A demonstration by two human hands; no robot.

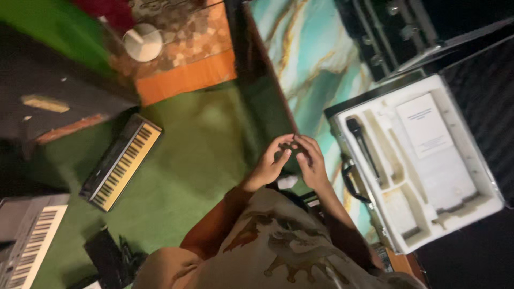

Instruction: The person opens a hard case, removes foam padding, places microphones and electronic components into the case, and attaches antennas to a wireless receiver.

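Head view, hands: the left hand [270, 160] and right hand [310, 160] meet in mid-frame, fingers curled, fingertips touching around something small and dark; what it is cannot be told.
Grip: both hands look partly closed; whether either truly grips the item is unclear.
Open case [417, 160]: just right of the right hand, white foam lining, lid raised.
Microphone [361, 144]: black, lying in a long foam slot at the case's left side.
Leaflet [425, 126]: white, on the foam's upper part.
Small keyboard [120, 163]: on green carpet [198, 155], well left of the hands.
Larger keyboard [27, 241]: bottom-left corner.
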